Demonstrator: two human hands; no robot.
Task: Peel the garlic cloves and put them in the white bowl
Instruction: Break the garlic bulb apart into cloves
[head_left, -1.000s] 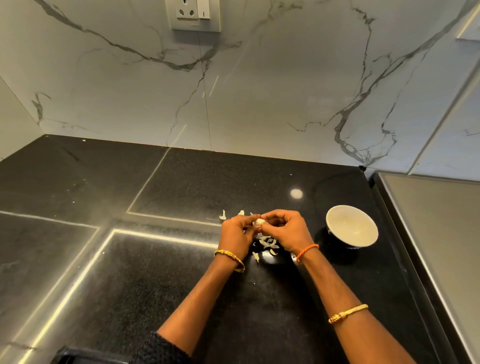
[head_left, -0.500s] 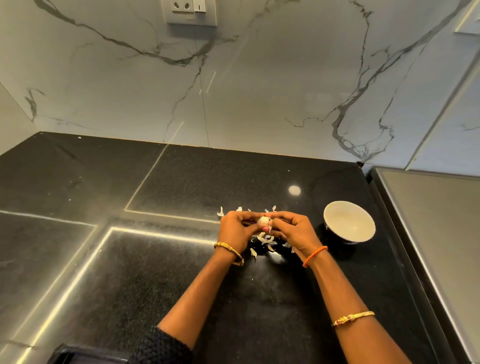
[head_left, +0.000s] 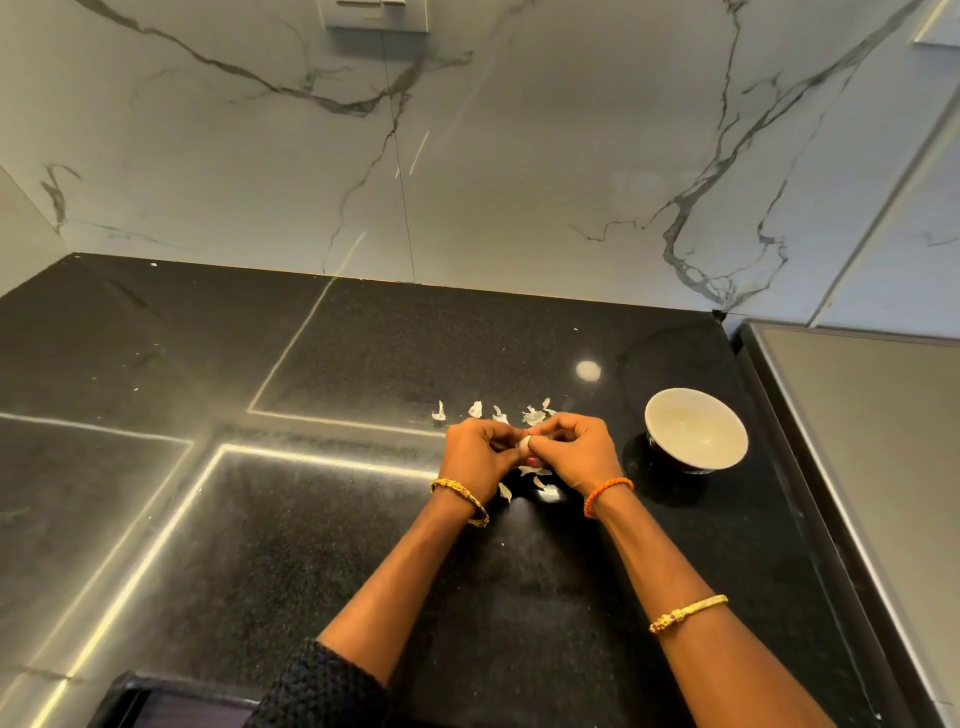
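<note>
Single head-worn wide-angle view, looking forward and down, close over black countertop (head_left: 322, 545), marble wall (head_left: 519, 182) behind

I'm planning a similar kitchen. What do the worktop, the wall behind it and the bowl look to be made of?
Countertop: probably polished black granite or similar stone; fine speckle, mirror-like light reflections. Backsplash: white marble or marble-look slab, with grey veins and a thin vertical seam. White bowl: likely glazed ceramic; smooth, slightly glossy inside, dark outside.
</note>
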